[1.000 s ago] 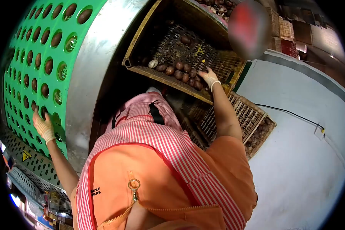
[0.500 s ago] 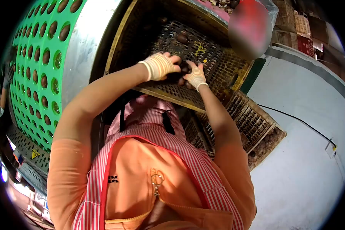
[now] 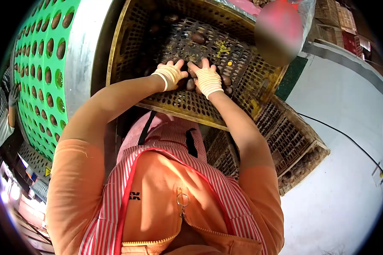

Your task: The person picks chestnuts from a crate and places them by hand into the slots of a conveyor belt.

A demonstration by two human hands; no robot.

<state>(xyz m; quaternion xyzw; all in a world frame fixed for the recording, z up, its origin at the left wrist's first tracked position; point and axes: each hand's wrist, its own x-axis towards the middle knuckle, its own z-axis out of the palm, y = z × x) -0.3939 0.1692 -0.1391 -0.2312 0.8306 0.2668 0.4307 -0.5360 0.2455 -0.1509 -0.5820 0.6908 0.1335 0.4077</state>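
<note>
Both of my hands reach into a worn yellow-brown perforated crate (image 3: 247,91) that holds several dark brown round items (image 3: 198,38). My left hand (image 3: 170,75), in a striped fingerless glove, has its fingers curled over items near the crate's front side; what lies under the fingertips is hidden. Beside it, my right hand (image 3: 206,78) is spread, fingers apart, over more of the brown items (image 3: 226,80). Its fingertips touch one of them. To the left, a green panel (image 3: 64,32) has rows of oval holes, many with a brown item inside.
A metal edge (image 3: 81,51) runs between panel and crate. Lower right of the crate stand slatted crates (image 3: 289,140) with brown items. A black cable (image 3: 344,134) crosses the pale surface at right. At far left, another person's gloved hand (image 3: 13,94) is by the panel.
My left hand has come from the green panel into the crate, then both hands have shifted slightly left. My right hand's fingers have spread. The view has shifted, and the other person's hand shows more clearly.
</note>
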